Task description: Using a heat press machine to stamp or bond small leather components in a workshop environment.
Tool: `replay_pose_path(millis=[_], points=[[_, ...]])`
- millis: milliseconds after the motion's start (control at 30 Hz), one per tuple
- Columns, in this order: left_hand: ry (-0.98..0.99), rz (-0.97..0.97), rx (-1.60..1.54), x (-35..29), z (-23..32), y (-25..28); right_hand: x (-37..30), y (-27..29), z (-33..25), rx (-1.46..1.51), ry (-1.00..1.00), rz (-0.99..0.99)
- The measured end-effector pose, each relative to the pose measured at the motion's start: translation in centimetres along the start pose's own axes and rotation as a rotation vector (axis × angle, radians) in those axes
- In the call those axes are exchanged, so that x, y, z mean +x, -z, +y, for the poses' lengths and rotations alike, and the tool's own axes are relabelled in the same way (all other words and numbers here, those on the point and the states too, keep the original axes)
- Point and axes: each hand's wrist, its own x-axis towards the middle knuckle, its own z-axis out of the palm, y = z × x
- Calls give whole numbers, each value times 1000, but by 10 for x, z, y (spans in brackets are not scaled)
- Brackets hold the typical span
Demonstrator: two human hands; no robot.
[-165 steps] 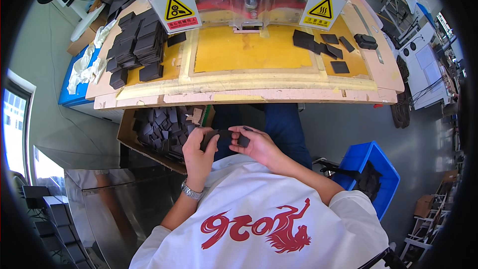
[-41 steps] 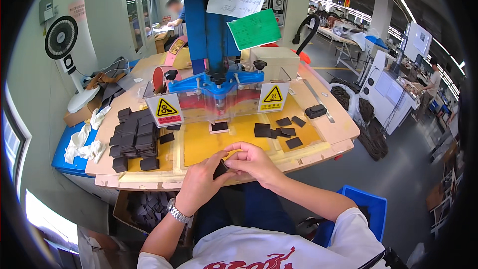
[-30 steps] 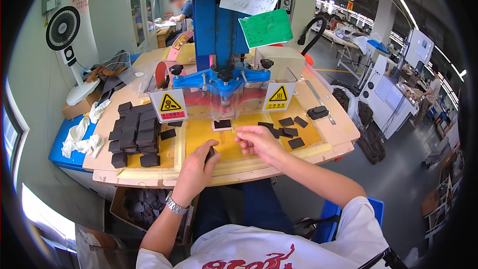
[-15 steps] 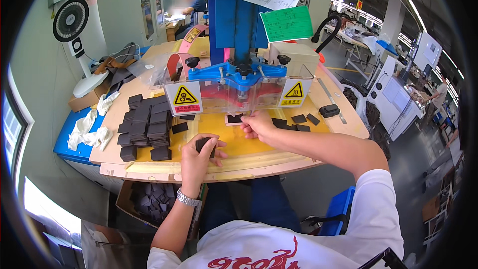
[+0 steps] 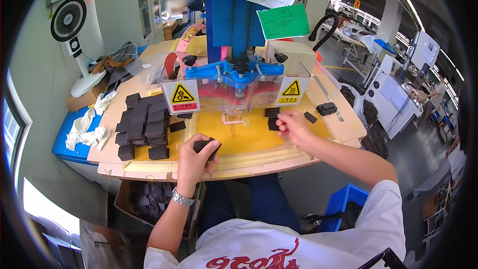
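In my left hand (image 5: 194, 157) is a small stack of thin black rectangular pieces (image 5: 205, 147), gripped between thumb and curled fingers above the front of the yellow work surface. My right hand (image 5: 294, 127) is over the right side, its fingertips drawn together beside a loose black piece (image 5: 273, 124). Whether anything is between those fingers is hidden. Another black piece (image 5: 272, 112) lies just beyond. Under the press's clear guard sits a small pink-edged frame (image 5: 232, 119) with no black piece on it. A further loose piece (image 5: 310, 117) lies right of my right hand.
Tall stacks of black pieces (image 5: 144, 122) stand on the left. A blue press (image 5: 239, 72) with a transparent guard (image 5: 204, 100) and warning labels rises at centre. A black oblong object (image 5: 326, 108) lies at right. Below the table's edge is a box of dark scraps (image 5: 152, 201).
My right hand has moved right, from the pink-edged frame to the loose pieces. The black piece has left the frame, and another now lies at right. My left hand keeps its stack.
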Motion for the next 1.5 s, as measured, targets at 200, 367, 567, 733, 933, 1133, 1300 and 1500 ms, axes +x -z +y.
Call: replay_pose_path(millis=[200, 367, 567, 733, 933, 1133, 1300, 1500], points=[[118, -160, -83, 13, 5, 5, -84, -20, -17, -290, 210, -268], [215, -327, -49, 14, 18, -15, -98, -90, -7, -376, 313, -548], [179, -388, -42, 16, 30, -13, -77, -91, 8, -447, 591, -483], [221, -502, 3, 21, 33, -4, -75, -68, 3, -616, 887, -449], [341, -646, -100, 36, 32, -6, -69, -59, 4, -635, 1104, -474], [219, -610, 207, 34, 39, -11, -68, -59, 7, -637, 1072, -468], [79, -548, 578, 24, 54, -24, -66, -57, 13, -650, 1065, -437], [-597, -345, 980, 33, 24, -22, -86, -60, 7, -363, 539, -439]])
